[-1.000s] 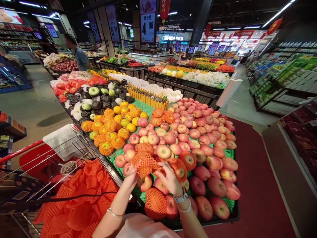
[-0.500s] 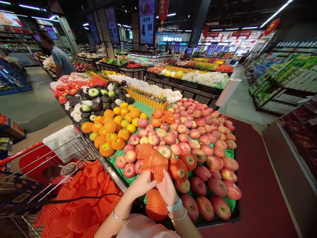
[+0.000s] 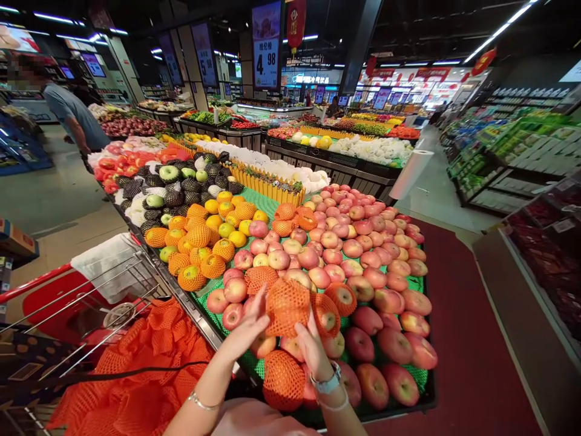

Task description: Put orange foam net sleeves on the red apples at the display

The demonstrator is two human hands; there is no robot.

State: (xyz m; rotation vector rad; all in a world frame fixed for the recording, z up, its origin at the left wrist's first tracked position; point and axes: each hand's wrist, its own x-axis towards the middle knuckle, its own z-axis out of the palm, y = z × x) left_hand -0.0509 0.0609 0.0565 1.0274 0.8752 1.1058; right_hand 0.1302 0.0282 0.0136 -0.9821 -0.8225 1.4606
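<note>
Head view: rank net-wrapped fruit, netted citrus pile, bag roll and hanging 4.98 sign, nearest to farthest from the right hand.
1. Net-wrapped fruit, at the fingertips of the right hand.
2. Netted citrus pile, ahead left.
3. Bag roll, farther back, on the right.
4. Hanging 4.98 sign, overhead, far back.

The orange foam net (image 3: 287,307) hides the fruit within. The trolley (image 3: 43,280) is cut by the left edge. Far shelf labels (image 3: 526,160) illegible.
</note>
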